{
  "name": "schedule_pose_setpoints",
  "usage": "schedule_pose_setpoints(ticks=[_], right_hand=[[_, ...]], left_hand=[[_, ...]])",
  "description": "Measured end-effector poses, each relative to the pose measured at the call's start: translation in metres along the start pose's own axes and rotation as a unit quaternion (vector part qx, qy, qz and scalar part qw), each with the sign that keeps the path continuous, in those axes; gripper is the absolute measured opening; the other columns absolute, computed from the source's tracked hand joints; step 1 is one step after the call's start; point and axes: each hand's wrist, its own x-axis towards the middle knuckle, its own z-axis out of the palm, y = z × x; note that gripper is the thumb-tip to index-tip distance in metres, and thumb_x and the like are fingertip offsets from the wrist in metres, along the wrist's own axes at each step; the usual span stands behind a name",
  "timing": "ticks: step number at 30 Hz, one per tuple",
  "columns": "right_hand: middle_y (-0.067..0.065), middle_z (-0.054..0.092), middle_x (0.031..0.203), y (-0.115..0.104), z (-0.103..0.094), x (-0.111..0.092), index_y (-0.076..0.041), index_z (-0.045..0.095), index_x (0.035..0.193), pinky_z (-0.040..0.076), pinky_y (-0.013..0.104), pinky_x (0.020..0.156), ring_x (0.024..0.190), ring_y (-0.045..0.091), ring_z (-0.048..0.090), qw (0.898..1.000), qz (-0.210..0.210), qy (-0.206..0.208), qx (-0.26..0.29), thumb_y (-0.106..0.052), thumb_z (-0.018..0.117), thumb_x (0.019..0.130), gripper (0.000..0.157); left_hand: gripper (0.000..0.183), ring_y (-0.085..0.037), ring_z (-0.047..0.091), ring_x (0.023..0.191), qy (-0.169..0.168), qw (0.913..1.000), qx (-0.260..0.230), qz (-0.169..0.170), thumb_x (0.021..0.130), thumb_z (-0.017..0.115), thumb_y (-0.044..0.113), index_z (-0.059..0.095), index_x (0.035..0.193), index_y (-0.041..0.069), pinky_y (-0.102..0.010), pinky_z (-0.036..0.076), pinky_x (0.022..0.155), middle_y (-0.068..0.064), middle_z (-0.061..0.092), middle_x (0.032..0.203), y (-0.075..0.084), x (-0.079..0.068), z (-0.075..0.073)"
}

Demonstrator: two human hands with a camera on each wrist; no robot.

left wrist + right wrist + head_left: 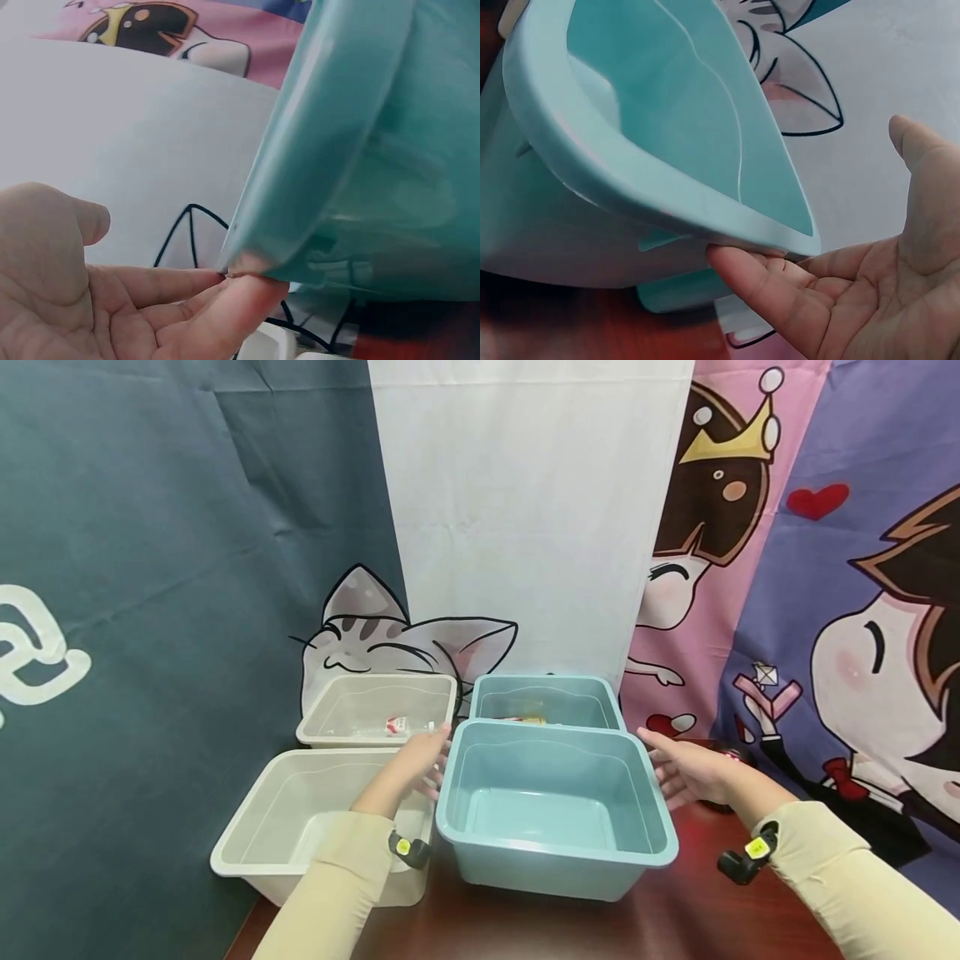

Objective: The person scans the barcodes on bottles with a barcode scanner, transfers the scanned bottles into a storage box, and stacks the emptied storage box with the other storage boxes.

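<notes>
An empty light-blue plastic bin stands in front of me in the head view, between my two hands. My left hand is at its left side. In the left wrist view the fingers of that hand touch the underside of the bin's rim, and the thumb stays apart. At the opposite side is my right hand. The right wrist view shows its fingers extended beneath the rim, thumb raised away from the bin. Neither hand curls round the rim.
A second blue bin behind holds a partly hidden yellowish item. To the left stand a front beige bin and a rear beige bin containing a red-labelled clear bottle. Printed cloth hangs behind the reddish-brown table.
</notes>
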Motion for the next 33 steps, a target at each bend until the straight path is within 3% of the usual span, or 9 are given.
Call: schedule_pose_setpoints(ticks=[12, 17, 22, 33], right_hand=[[0.021, 0.070, 0.110, -0.026, -0.015, -0.015, 0.015, 0.025, 0.150, 0.060, 0.046, 0.084, 0.097, 0.035, 0.071, 0.999, -0.024, -0.028, 0.008, -0.070, 0.027, 0.101, 0.098], [0.024, 0.066, 0.121, -0.029, -0.019, -0.015, 0.013, 0.018, 0.154, 0.058, 0.046, 0.089, 0.103, 0.035, 0.070, 0.998, -0.035, -0.046, 0.035, -0.071, 0.024, 0.100, 0.100], [0.025, 0.061, 0.128, -0.034, -0.022, -0.012, 0.011, 0.010, 0.156, 0.057, 0.045, 0.092, 0.106, 0.033, 0.068, 0.994, -0.046, -0.069, 0.065, -0.072, 0.020, 0.100, 0.102], [0.015, 0.066, 0.116, -0.049, -0.019, -0.005, 0.009, 0.014, 0.156, 0.059, 0.041, 0.087, 0.097, 0.025, 0.068, 0.988, -0.058, -0.071, 0.122, -0.076, 0.022, 0.097, 0.105]], left_hand=[[0.082, -0.029, 0.070, 0.080, -0.040, 0.9978, -0.051, 0.015, 0.106, 0.018, 0.059, 0.050, 0.142, -0.007, -0.044, 0.062, 0.064, -0.027, 0.066, 0.116, 0.022, -0.004, -0.024], [0.087, -0.039, 0.071, 0.097, -0.058, 0.9958, -0.069, 0.014, 0.104, 0.013, 0.063, 0.046, 0.144, -0.007, -0.047, 0.062, 0.071, -0.030, 0.063, 0.125, 0.027, -0.005, -0.035], [0.090, -0.038, 0.071, 0.102, -0.075, 0.9935, -0.085, 0.010, 0.103, 0.010, 0.066, 0.044, 0.146, -0.006, -0.049, 0.061, 0.077, -0.031, 0.058, 0.134, 0.032, -0.004, -0.048], [0.091, -0.037, 0.071, 0.104, -0.080, 0.9932, -0.084, 0.011, 0.103, 0.010, 0.066, 0.041, 0.148, -0.007, -0.047, 0.062, 0.078, -0.032, 0.054, 0.138, 0.043, -0.001, -0.071]])
